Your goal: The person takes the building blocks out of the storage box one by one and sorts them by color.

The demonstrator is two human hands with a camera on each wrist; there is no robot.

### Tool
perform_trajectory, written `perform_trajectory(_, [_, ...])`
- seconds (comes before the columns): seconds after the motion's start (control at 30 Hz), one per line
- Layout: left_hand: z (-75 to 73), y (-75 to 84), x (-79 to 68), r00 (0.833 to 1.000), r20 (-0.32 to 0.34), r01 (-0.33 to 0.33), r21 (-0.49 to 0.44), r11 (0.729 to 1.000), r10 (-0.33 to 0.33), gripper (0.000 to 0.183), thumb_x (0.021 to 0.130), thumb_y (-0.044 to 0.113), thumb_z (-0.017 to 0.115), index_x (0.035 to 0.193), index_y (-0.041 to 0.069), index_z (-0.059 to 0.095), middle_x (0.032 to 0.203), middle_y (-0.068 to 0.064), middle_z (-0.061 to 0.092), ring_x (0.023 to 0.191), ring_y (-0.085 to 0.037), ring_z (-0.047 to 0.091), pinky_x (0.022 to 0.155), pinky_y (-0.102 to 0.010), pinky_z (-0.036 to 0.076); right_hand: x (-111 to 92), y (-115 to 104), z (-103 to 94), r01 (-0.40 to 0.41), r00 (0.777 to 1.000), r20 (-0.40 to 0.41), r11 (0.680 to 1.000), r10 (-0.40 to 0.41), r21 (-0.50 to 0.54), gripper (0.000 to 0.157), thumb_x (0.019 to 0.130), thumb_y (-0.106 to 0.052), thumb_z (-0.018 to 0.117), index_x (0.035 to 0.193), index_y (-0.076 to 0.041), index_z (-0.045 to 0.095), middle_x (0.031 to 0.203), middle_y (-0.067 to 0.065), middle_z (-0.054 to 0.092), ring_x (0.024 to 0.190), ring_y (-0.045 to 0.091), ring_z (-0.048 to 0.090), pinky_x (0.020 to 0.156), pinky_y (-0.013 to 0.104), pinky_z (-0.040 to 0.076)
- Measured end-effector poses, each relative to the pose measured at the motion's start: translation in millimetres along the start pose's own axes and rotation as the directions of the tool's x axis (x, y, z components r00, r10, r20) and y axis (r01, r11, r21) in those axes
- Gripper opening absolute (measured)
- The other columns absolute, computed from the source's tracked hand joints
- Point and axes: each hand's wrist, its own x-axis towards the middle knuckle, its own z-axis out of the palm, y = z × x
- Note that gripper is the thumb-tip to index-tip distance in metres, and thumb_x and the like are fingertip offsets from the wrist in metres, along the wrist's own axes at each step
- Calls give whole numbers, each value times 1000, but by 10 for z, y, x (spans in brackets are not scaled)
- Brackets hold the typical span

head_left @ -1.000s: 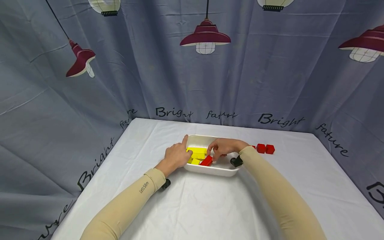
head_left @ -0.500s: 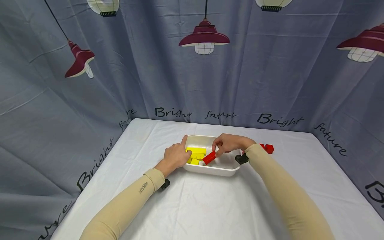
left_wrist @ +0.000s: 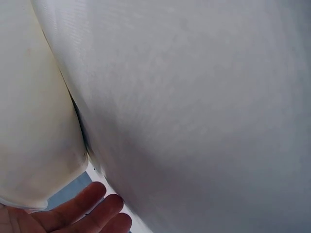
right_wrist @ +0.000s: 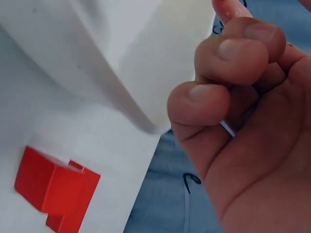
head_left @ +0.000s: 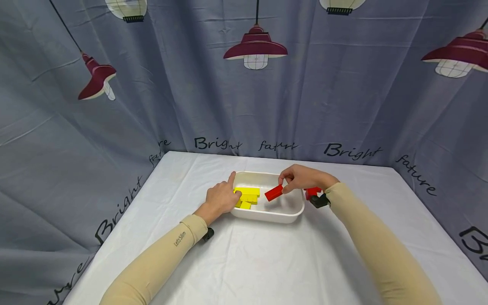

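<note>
A white rectangular tray [head_left: 267, 216] stands on the table. My left hand [head_left: 220, 198] holds its left side, thumb over the rim and index finger stretched along it. In the left wrist view, other fingers [left_wrist: 109, 206] lie outside the tray's wall. Above the tray's right half, my right hand [head_left: 303, 177] pinches a red rectangular block [head_left: 273, 193] between thumb and fingers, tilted. The right wrist view shows that hand's curled fingers [right_wrist: 199, 104] but not the held block. Several yellow blocks [head_left: 247, 192] lie in the tray's left part.
More red blocks [head_left: 312, 192] lie on the white tablecloth [head_left: 263, 262] right of the tray, partly behind the right wrist. A grey curtain [head_left: 190, 84] with printed lamps hangs beyond the table's back edge.
My right hand has lifted the red block from beside the yellow blocks and carried it right and up. The left hand stays at the tray's left side.
</note>
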Motion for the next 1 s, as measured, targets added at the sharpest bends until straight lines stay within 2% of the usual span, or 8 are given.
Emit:
perform_trajectory(0.13, [0,-4,-5,1000,-9,-1,-11,1000,1,76,94,43,46,162,21,20,119,-16,66,95,-30,65,77,-49,52,-95,24,-35,-3,999,-45,1000,2,-11,22,85,-26,79,103,-19,71,73,2,52,69,18,48,65,32,37])
perform_trajectory(0.37, [12,-6,3,1000,-9,9,-12,1000,-9,77,94,44,47,162,21,19,122,-15,64,96,-29,65,78,-49,52,-247,133,-80,12,994,-106,1000,-12,-5,26,86,-25,79,107,-16,69,71,3,50,63,18,45,59,29,35])
perform_trajectory(0.6, [12,-15,7,1000,-1,11,-3,1000,-11,76,94,44,46,162,20,20,120,-15,66,95,-29,65,78,-49,51,-383,264,-109,-12,989,-148,1000,12,1,27,85,-27,80,109,-18,68,72,4,51,61,18,47,56,28,39])
perform_trajectory(0.8, [6,-15,3,1000,12,16,2,1000,-16,76,95,44,45,162,20,19,121,-15,67,95,-29,65,78,-48,51,-520,331,-140,2,980,-197,1000,1,11,31,85,-26,79,111,-13,68,72,3,49,62,17,46,54,28,37])
perform_trajectory(1.0, [-5,-10,5,1000,8,11,-5,1000,-11,75,95,44,45,162,19,19,119,-15,68,90,-28,65,74,-47,51,-632,468,-162,-27,967,-253,999,36,38,33,86,-28,79,113,-12,67,71,3,47,60,16,45,52,27,36])
